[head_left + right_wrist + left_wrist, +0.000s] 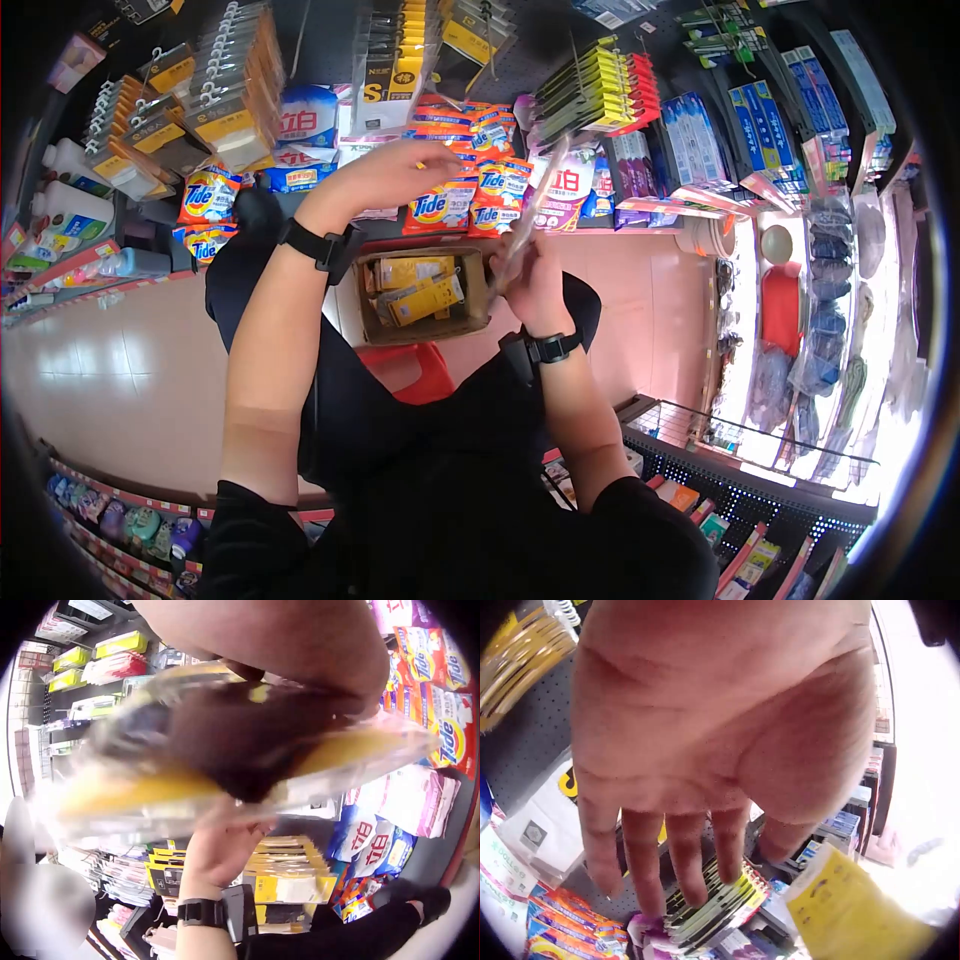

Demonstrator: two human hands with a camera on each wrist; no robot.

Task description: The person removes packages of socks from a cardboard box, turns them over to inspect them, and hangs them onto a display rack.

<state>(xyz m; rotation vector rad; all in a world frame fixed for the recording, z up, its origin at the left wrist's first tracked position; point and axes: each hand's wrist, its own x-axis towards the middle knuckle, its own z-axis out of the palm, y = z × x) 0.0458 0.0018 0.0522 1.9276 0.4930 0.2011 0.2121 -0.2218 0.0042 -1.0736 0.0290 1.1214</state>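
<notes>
My right hand (540,280) grips a clear plastic packet (540,205), which the head view shows nearly edge-on. From the right wrist the packet (247,750) is blurred, with a yellow card and something dark inside. Its yellow card (847,907) also shows at the lower right of the left wrist view. My left hand (390,175) holds nothing and reaches over the detergent bags, its fingers (682,870) loosely extended. Between my knees stands a cardboard box (375,335) with several yellow packets (425,300) in it.
Tide bags (435,205) and other detergent bags line the shelf in front. Packets hang on hooks above, including a white pack marked S (385,95) and green-and-red packs (600,90). A red stool (425,375) is below the box. Toothpaste boxes (695,135) stand right.
</notes>
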